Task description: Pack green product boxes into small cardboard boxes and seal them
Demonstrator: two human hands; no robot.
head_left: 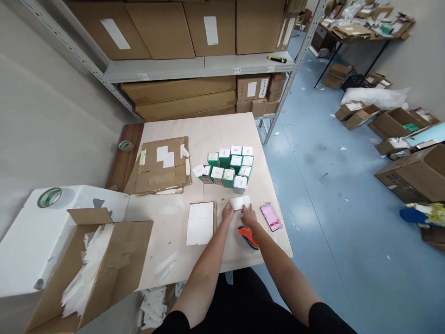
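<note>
Both my hands meet on a small white box (pixel 240 202) lying on the pale table (pixel 208 134). My left hand (pixel 227 213) grips its left end and my right hand (pixel 249 215) grips its right side, fingers closed on it. Just beyond stands a cluster of several small green-and-white boxes (pixel 229 167). A flat white sheet stack (pixel 200 223) lies left of my left hand. An orange and blue tape dispenser (pixel 247 235) sits under my right wrist, and a pink phone (pixel 271 217) lies to its right.
Flattened cardboard (pixel 162 164) lies at the table's back left. An open carton with white paper (pixel 90 264) and a white box with a tape roll (pixel 49 197) stand at my left. Metal shelving with big cartons (pixel 194 69) is behind; loose cartons (pixel 399 125) litter the blue floor.
</note>
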